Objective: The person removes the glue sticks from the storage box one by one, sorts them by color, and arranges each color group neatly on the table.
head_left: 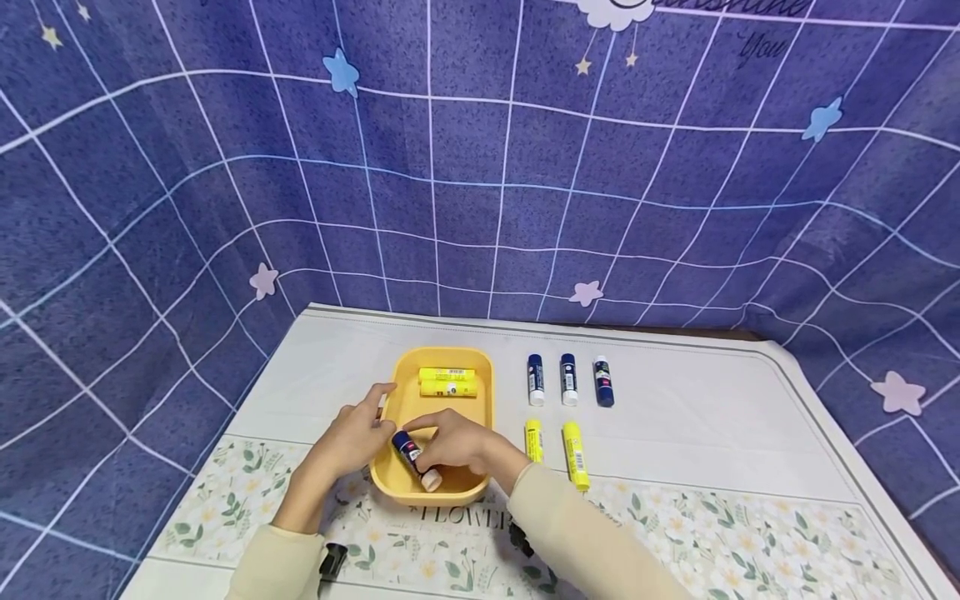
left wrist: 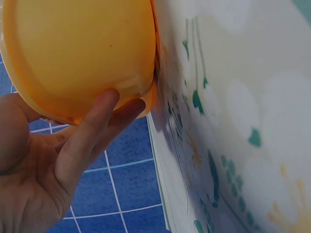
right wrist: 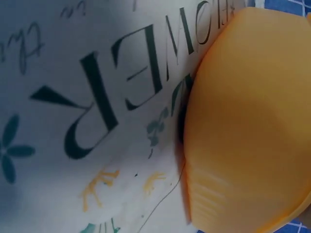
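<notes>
A yellow plastic bin [head_left: 397, 408] stands on the table. My left hand [head_left: 351, 433] holds its left wall, with the thumb at the rim and the fingers [left wrist: 87, 136] against the outside in the left wrist view. Inside the bin, my right hand [head_left: 457, 442] grips a dark blue glue stick [head_left: 407, 447] between thumb and forefinger. That glue stick lies slanted near the front left corner, its pale end toward me. Two yellow glue sticks [head_left: 447, 388] lie side by side at the back of the bin. The right wrist view shows just the bin's outer wall [right wrist: 248, 116].
Right of the bin, three dark blue glue sticks [head_left: 568, 379] lie in a row. In front of them are two yellow glue sticks [head_left: 575, 456], the nearer-left one partly behind my right arm. A flowered cloth band [head_left: 720, 533] crosses the white tabletop; a blue curtain [head_left: 480, 167] hangs behind.
</notes>
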{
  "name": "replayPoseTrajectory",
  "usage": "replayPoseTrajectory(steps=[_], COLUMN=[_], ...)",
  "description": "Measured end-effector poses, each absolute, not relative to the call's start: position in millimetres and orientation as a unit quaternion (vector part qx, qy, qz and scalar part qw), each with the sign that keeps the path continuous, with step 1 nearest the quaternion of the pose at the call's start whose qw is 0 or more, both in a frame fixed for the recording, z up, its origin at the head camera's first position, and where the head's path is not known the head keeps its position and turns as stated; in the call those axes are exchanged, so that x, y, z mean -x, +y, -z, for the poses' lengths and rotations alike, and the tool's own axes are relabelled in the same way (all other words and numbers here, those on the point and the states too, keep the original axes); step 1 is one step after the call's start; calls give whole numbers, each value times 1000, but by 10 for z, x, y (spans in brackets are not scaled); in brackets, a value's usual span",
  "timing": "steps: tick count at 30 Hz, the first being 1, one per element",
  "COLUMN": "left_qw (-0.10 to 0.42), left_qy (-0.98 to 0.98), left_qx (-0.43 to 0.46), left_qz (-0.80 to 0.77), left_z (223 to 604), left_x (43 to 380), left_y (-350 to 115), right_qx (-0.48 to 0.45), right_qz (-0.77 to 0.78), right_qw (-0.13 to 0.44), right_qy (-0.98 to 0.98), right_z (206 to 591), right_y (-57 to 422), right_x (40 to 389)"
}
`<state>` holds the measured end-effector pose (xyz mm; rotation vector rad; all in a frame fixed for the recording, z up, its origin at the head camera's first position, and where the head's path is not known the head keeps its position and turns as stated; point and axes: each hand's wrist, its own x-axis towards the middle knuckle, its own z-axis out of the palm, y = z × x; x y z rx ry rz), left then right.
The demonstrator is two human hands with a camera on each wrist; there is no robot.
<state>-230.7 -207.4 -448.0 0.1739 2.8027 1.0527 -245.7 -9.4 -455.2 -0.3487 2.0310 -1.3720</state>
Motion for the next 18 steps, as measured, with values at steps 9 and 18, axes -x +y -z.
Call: replayPoseTrajectory(steps=[9,18], left_qw=[68,65], left_qy=[932,935], left_qx=[-55,-52], left_qz=[-351,-346], left_z=[4493,4481], left_x=[2320,2298], left_y=[-2064,-2074], right_qx=[105,111], right_qz=[604,640], right_qw=[341,312], right_qy=[712,694], right_z=[4387,4143], right_y=[44,464], right_x=[2524,2652])
